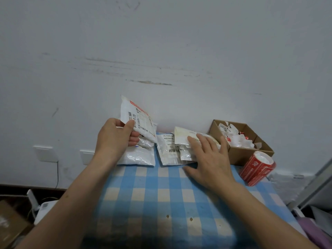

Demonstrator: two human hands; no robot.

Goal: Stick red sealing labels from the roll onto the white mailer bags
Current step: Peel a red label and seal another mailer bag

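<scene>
left hand [115, 135]: thumb and fingers pinch a raised mailer bag [139, 121] at its 1 o'clock.
right hand [209, 155]: fingers straight and spread, resting on stacked mailer bags [167, 152] at its 10 o'clock.
label roll [256, 168]: on the counter [161, 194], 3 o'clock of right hand, apart.

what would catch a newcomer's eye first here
The left hand holds up a white mailer bag with a red strip along its edge. The right hand rests flat on more bags on the blue checked table; the red label roll lies at its right edge.
</scene>
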